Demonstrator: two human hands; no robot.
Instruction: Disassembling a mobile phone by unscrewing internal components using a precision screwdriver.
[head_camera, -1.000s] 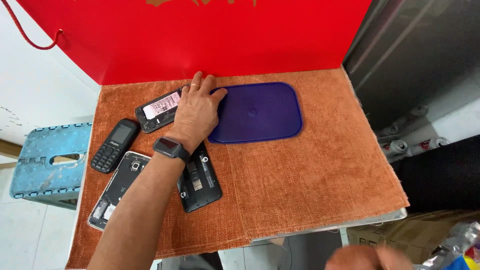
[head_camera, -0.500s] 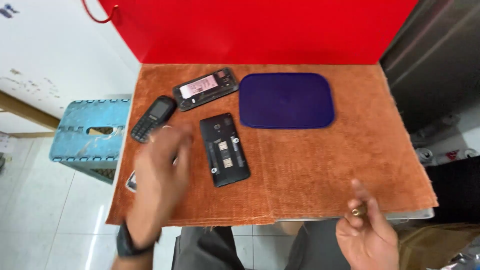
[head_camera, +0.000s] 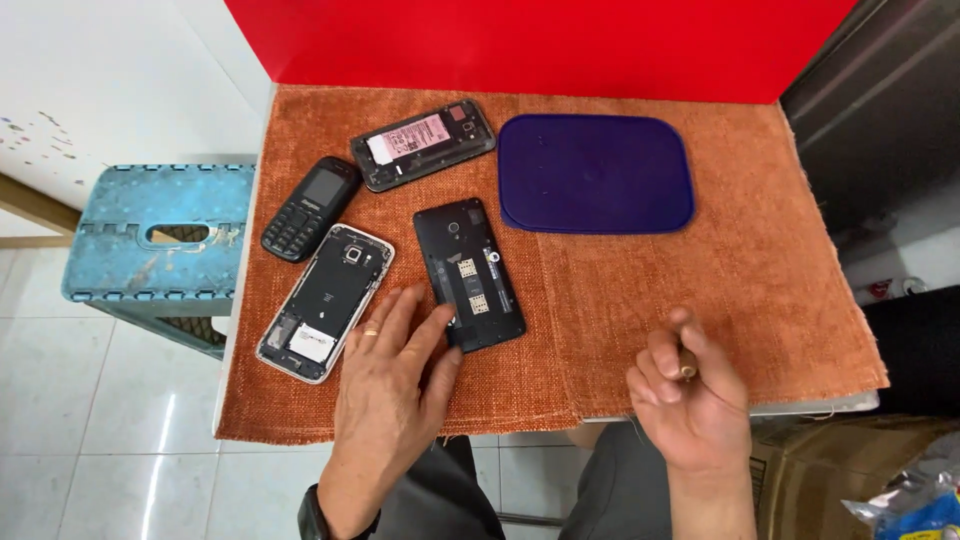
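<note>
From the head camera I look down on a table draped in a coarse, ribbed orange-brown cloth (head_camera: 700, 290), with a smooth red panel (head_camera: 540, 45) standing upright along its far edge.

My left hand (head_camera: 395, 385) lies flat on the cloth, fingers spread and loose, gripping nothing. A thin gold ring (head_camera: 371, 331) sits on one finger. The fingertips touch the near left corner of the black opened phone (head_camera: 468, 274), a matte plastic slab lying back-up with its cover off, so the card slots show as small pale rectangles. Just left of the hand, touching or nearly so, lies the silver-framed phone (head_camera: 325, 301), also stripped of its back, with rounded corners, a dark inner plate and a white patch near its lower end.

My right hand (head_camera: 690, 395) hovers over the near edge of the cloth, well apart from the phones, curled closed around a small tool (head_camera: 687, 368); only its brownish tip shows between thumb and fingers, so I cannot tell its kind.

Farther back lie a black keypad phone (head_camera: 310, 208), small and rounded, and a backless phone with a pink-and-white label (head_camera: 423, 145). Beside that rests a dark blue plastic lid (head_camera: 595, 172), a smooth rounded rectangle with a raised rim.

To the left of the table stands a worn light-blue plastic stool (head_camera: 150, 235) on glossy white tiles.
</note>
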